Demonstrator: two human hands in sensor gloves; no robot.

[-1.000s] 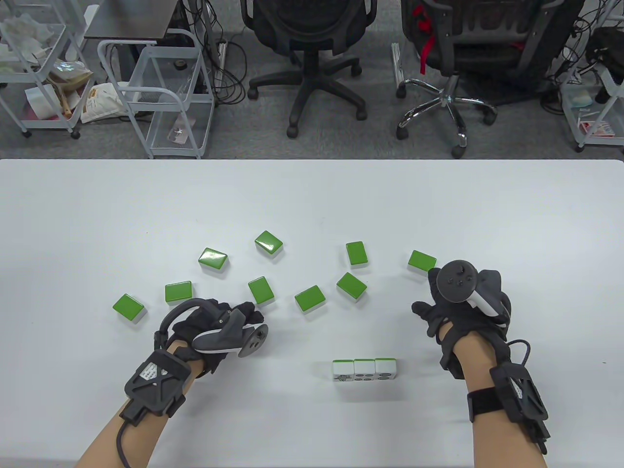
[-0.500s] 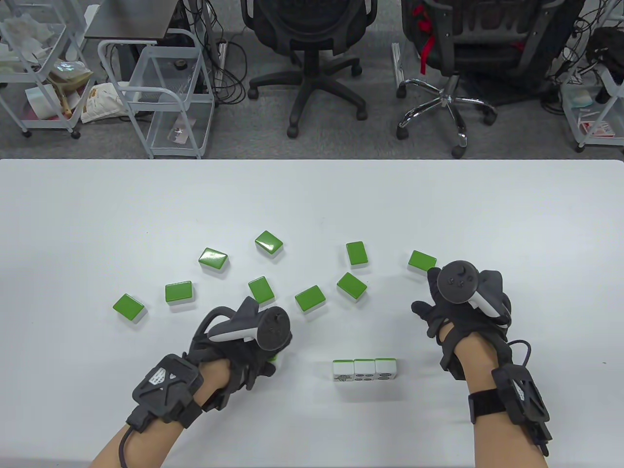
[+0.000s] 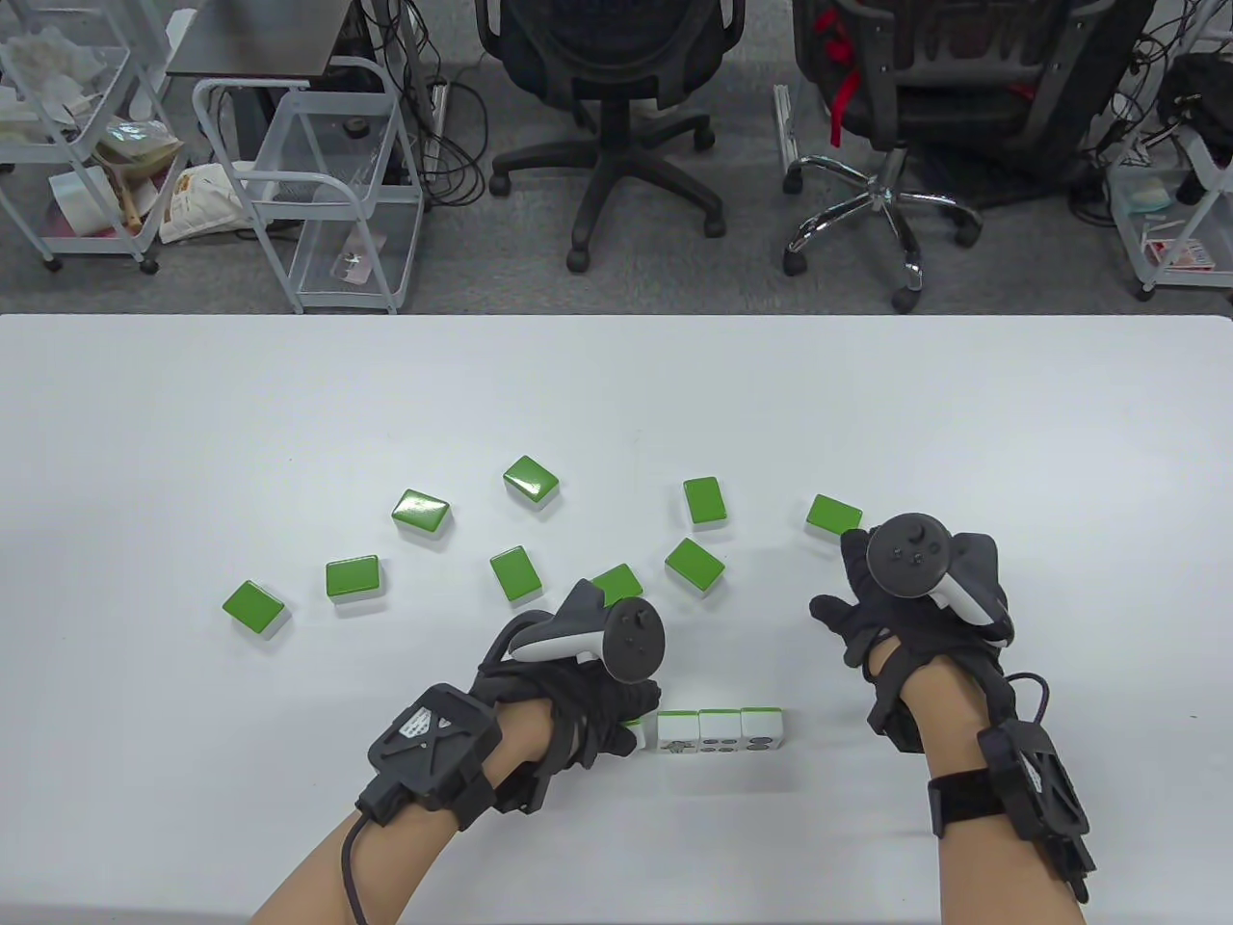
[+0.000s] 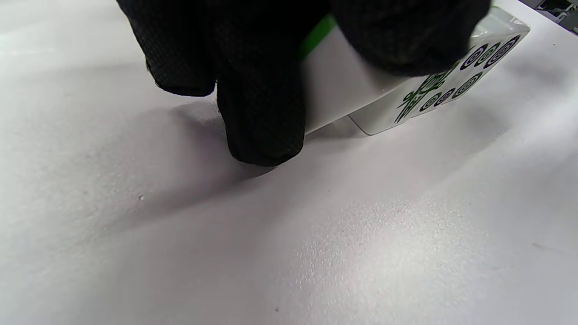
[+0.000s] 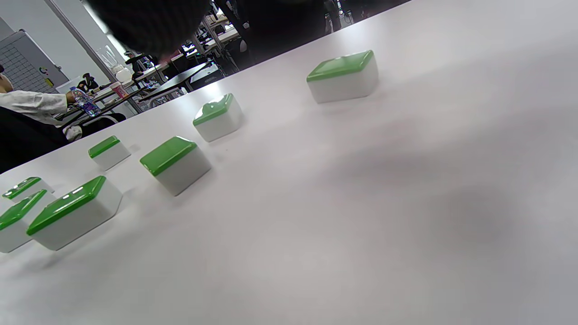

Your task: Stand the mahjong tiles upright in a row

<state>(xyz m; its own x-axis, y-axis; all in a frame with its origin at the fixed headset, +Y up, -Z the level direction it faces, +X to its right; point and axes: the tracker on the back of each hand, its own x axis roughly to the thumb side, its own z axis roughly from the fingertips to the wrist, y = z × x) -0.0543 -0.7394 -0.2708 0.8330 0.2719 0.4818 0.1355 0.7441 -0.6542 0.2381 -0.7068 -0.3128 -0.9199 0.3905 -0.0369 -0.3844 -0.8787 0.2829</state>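
Three mahjong tiles stand upright in a row (image 3: 720, 731) near the table's front. My left hand (image 3: 616, 718) grips another tile (image 3: 638, 734) and holds it against the row's left end. In the left wrist view the gloved fingers (image 4: 262, 113) wrap that tile (image 4: 343, 95), with the row's printed faces (image 4: 456, 85) just beyond. Several green-backed tiles lie face down farther back, such as one (image 3: 517, 574) in the middle and one (image 3: 834, 515) at the right. My right hand (image 3: 867, 597) rests on the table, empty, beside that right tile, which also shows in the right wrist view (image 5: 343, 76).
The white table (image 3: 193, 405) stretches wide around the tiles. Office chairs (image 3: 616, 116) and wire carts (image 3: 318, 193) stand on the floor beyond its far edge. The loose tiles spread in an arc from the left (image 3: 255, 608) to the right.
My left hand has carried a tile from the left-middle of the table rightward to the left end of the standing row. The right hand has barely moved.
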